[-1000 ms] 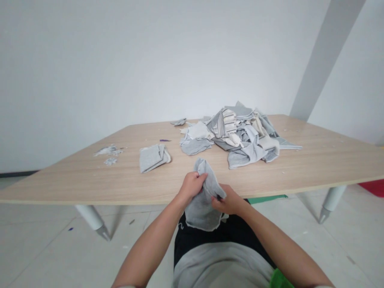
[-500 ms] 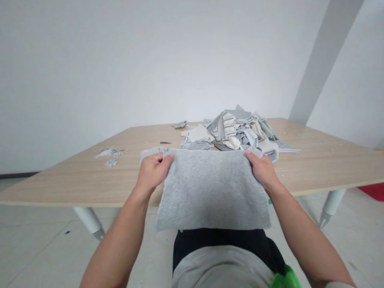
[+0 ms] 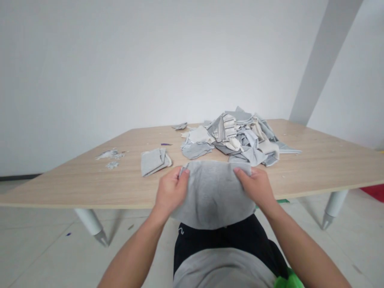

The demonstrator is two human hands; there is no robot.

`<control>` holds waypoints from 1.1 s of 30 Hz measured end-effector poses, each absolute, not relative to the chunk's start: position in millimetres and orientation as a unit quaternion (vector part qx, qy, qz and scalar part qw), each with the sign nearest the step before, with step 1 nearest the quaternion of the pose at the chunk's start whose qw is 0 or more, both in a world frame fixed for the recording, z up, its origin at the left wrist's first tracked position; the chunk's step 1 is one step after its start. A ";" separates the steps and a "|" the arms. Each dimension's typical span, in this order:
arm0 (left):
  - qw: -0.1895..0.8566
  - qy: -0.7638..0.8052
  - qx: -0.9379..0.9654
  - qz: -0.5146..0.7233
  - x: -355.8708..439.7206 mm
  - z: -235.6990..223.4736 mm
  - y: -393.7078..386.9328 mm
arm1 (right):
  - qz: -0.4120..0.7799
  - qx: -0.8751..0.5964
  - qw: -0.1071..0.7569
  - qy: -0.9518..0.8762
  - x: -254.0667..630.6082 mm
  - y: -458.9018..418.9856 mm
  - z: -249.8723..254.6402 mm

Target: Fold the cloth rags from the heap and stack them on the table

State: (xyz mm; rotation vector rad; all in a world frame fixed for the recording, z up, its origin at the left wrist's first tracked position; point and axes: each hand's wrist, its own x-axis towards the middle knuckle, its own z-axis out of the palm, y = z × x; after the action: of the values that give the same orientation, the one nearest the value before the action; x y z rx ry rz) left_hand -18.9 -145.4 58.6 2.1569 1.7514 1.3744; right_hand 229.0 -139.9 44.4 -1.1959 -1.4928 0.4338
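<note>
Pale walls (image 3: 180,60) rose behind a light wood-grain table (image 3: 99,180) on white legs (image 3: 89,221). In front of its near edge, above a lap in black trousers (image 3: 207,240), a piece of grey cloth (image 3: 216,196) hung from two bare hands. The left hand (image 3: 173,187) was closed on the cloth near its upper left corner, thumb on top and fingers curled behind. The right hand (image 3: 256,185) gripped near the upper right corner the same way, its thumb pressed to the fabric. Between them the top edge ran roughly level, and the lower part sagged in soft creases toward the lap.

Just beyond the left hand, a folded grey cloth (image 3: 154,161) lay flat on the table. Farther left were small clusters of whitish scraps (image 3: 111,154). Behind the folded cloth lay a slim dark purple object (image 3: 166,144), too small to identify. Past the hands, right of centre, spread a loose heap of fabric (image 3: 252,138) in grey, cream and stripes. Something bright green (image 3: 288,280) showed beside the person's right hip.
</note>
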 end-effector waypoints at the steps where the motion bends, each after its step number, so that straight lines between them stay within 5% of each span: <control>1: 0.035 0.559 0.711 0.425 -2.4 53.8 -153.1 | 0.182 -0.501 0.543 -0.649 215.7 -145.6 42.4; 7: 0.015 0.576 0.754 0.315 48.1 34.5 -180.9 | 0.177 -0.482 0.494 -0.701 177.6 -161.4 33.1; 16: -0.075 0.543 0.763 0.343 46.7 22.6 -186.3 | 0.076 -0.546 0.378 -0.744 179.0 -163.1 35.8; 23: -0.030 0.536 0.753 0.381 40.8 18.7 -181.0 | 0.257 -0.419 0.437 -0.754 188.1 -167.8 36.2; 33: 0.278 0.529 0.497 0.629 33.8 32.9 -165.4 | 0.360 -0.470 0.673 -0.443 205.5 -146.5 25.3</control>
State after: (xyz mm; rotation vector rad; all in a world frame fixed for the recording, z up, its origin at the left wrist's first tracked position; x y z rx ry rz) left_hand 33.8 -165.4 32.9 1.3346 1.4187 1.6880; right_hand 205.5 -146.5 25.3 -1.0579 -0.9982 0.8100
